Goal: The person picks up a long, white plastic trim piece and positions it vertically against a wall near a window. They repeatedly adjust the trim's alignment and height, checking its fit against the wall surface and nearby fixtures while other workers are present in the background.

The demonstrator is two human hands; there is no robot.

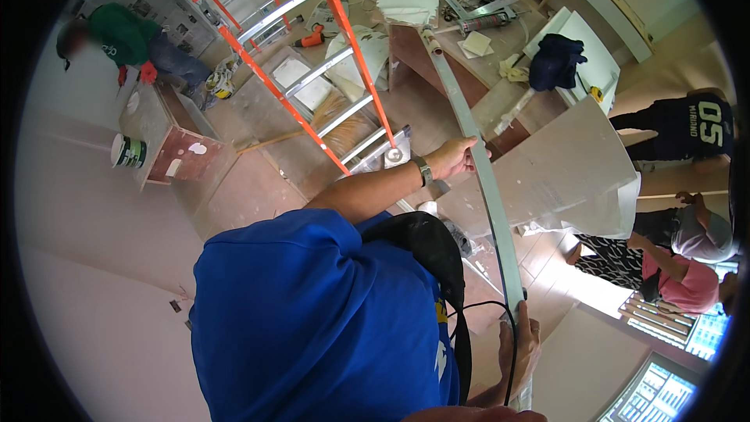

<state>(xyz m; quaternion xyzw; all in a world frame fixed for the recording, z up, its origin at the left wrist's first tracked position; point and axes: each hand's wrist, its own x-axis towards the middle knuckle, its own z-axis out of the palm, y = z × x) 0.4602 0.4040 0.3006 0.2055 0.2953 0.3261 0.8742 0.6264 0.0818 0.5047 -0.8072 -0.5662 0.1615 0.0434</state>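
Bar [487, 184] right of ladder [318, 72], bucket [129, 151] left

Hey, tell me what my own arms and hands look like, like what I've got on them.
Your left arm has a short, plain blue sleeve, with a greyish wristwatch at the wrist. Your left hand and right hand have no gloves. A thin black cable crosses your right hand. The right sleeve can't be seen.
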